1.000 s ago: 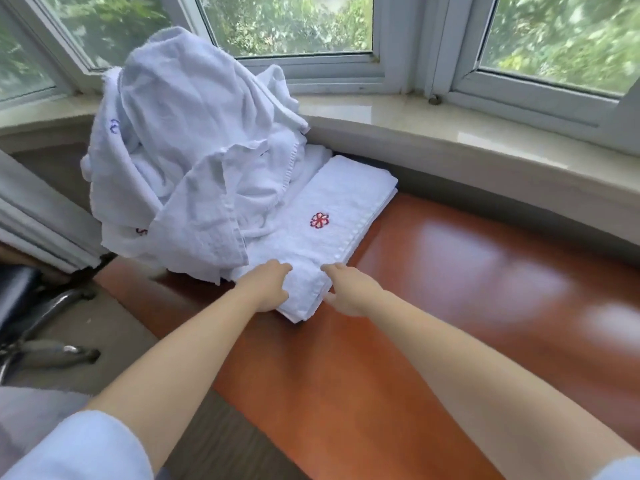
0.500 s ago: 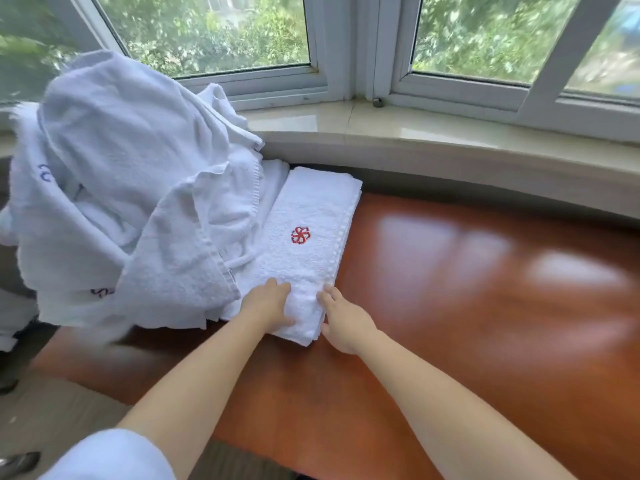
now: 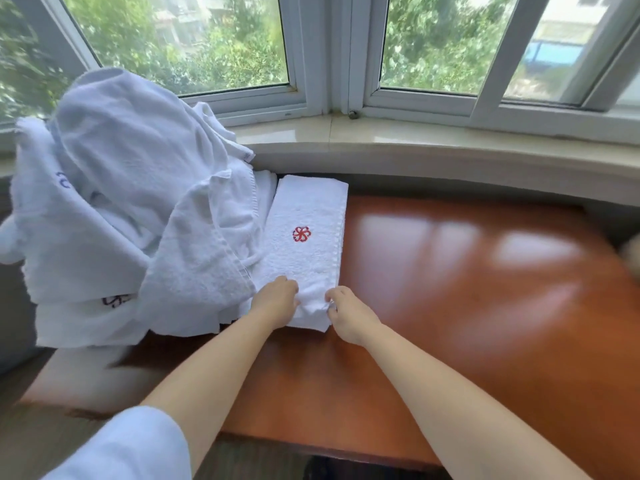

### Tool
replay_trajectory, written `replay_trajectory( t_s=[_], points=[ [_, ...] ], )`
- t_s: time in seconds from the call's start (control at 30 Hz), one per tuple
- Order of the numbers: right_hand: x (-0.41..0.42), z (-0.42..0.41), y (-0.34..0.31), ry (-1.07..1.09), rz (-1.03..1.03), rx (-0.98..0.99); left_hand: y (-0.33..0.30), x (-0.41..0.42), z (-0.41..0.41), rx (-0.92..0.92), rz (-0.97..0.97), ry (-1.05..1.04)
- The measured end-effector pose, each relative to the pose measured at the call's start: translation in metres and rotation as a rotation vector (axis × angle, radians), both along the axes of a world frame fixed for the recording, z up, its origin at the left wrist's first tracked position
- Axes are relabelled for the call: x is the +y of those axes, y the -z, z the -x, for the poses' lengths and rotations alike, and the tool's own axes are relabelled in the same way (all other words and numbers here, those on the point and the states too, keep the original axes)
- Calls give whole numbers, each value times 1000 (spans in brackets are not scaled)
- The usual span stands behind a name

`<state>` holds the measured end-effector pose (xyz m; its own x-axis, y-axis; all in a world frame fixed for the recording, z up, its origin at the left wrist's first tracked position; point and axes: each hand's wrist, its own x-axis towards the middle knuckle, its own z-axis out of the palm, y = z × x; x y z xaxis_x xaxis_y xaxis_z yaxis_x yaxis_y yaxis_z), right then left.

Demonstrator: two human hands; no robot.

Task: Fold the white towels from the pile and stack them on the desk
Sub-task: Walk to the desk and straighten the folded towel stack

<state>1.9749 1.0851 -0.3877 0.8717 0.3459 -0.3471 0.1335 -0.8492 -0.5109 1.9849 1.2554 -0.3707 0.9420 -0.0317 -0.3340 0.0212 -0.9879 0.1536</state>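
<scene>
- A folded white towel point(image 3: 306, 244) is laid flat on the desk point(image 3: 467, 289), its long side running from near to far, with its far end close to the wall under the windowsill point(image 3: 433, 147).
- A red flower-shaped emblem point(image 3: 301, 234) is stitched on the towel's top face, about midway along it.
- The towel's near end is gripped from both sides: the left hand point(image 3: 277, 301) is closed on the near left corner, with fingers curled over the cloth.
- The right hand point(image 3: 348, 315) is pinched on the near right corner, where the layered edges are bunched slightly.
- Just to the left, touching the folded towel's left edge, a tall heap of unfolded white towels point(image 3: 131, 209) is piled; part of it hangs over the desk's left end.
- Dark stitched marks are seen on two of the heaped towels, one high on the left and one low near the bottom.
- The rest of the reddish-brown desk, to the right, is glossy, and window light is reflected in it.
- A pale blue sleeve point(image 3: 128, 445) is seen on the left arm at the near edge of the view.
- Beyond the sill, white-framed windows point(image 3: 332, 64) and green trees are seen.
</scene>
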Motion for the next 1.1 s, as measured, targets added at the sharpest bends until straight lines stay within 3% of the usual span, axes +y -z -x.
replay_trajectory(
  t_s=[0.13,0.27,0.57,0.63,0.73,0.87,0.93,1.0,1.1],
  points=[
    [8,-2,-16,11,137,28,-24,10,-6,24,-31,72],
    [32,-9,-44,12,299,-135,-53,27,-6,-118,-58,36],
    [79,-20,-75,-87,219,-174,-90,86,4,-535,-363,-230],
    [91,-19,-79,-112,182,-191,-90,95,7,-578,-278,-318],
    [105,-21,-87,-122,97,-226,-99,101,4,-551,60,-445],
    [121,-24,-101,-33,-140,-209,-107,102,0,-380,356,-401],
    [128,-24,-105,65,-291,-146,-104,99,7,-201,530,-399],
    [132,-22,-108,137,-347,-51,-98,99,18,-44,605,-382],
    [133,-14,-105,115,-263,43,-88,107,32,-16,592,-346]
  ],
)
